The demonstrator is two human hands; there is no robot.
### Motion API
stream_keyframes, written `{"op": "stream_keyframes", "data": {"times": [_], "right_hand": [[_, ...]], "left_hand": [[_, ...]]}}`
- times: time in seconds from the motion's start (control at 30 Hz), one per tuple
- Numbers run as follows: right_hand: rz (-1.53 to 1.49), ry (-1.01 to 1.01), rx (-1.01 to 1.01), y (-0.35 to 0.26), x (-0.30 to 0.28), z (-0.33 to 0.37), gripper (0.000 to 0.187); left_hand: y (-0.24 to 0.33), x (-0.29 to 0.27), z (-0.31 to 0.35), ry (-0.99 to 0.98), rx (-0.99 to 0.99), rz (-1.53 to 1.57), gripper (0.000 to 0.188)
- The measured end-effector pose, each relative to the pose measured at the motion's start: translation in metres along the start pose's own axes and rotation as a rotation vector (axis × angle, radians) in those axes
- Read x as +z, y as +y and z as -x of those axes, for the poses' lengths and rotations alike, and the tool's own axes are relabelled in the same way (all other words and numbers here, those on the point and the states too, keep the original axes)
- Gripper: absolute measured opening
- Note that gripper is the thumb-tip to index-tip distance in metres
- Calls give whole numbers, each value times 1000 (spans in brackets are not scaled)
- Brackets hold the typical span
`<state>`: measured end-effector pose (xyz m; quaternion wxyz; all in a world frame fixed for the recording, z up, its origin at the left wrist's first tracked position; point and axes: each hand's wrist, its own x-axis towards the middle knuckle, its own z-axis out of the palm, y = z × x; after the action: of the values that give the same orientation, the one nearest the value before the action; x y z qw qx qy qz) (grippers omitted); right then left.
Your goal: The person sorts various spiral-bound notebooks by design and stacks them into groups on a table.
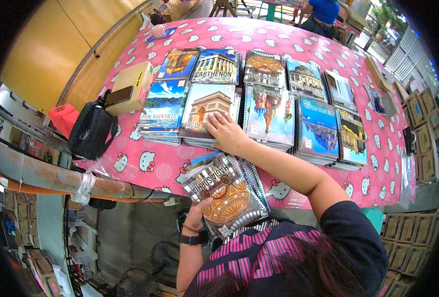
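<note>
My left hand [195,217] grips a small stack of spiral notebooks [231,199] against my body, thumb on top. The uppermost cover shows an ornate golden dome. My right hand [226,132] lies with fingers spread on the cover of a notebook stack picturing a stone arch [212,101]. Left of it is a stack with a blue lake-and-sky cover [162,105]. On its other side, a stack with colourful onion domes [269,111] faces upside down to me. Behind the arch stack sits one with a columned temple cover [216,67].
More notebook stacks, including a blue cliff cover [318,126], stand to the right on the pink patterned tablecloth [152,171]. A cardboard box with a phone [119,95] and a black bag [91,128] occupy the left edge. A metal pipe [56,180] runs nearby. A person [323,15] sits far behind.
</note>
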<state>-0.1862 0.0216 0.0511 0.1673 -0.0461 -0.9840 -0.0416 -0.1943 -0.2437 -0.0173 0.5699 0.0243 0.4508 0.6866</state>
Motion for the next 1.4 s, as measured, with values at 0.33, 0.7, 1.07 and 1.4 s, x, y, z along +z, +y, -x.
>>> {"op": "stream_keyframes", "data": {"times": [0.33, 0.7, 1.07, 1.4], "right_hand": [[-785, -502, -289, 5, -117, 19, 35], [102, 95, 217, 161, 72, -108, 17], [-767, -489, -333, 34, -134, 15, 42], [-278, -338, -174, -47, -56, -48, 70]], "left_hand": [[25, 1, 9, -288, -13, 203, 65], [30, 13, 19, 0, -179, -24, 45], [27, 9, 9, 28, -6, -29, 83], [29, 16, 21, -83, -118, 96, 51]]}}
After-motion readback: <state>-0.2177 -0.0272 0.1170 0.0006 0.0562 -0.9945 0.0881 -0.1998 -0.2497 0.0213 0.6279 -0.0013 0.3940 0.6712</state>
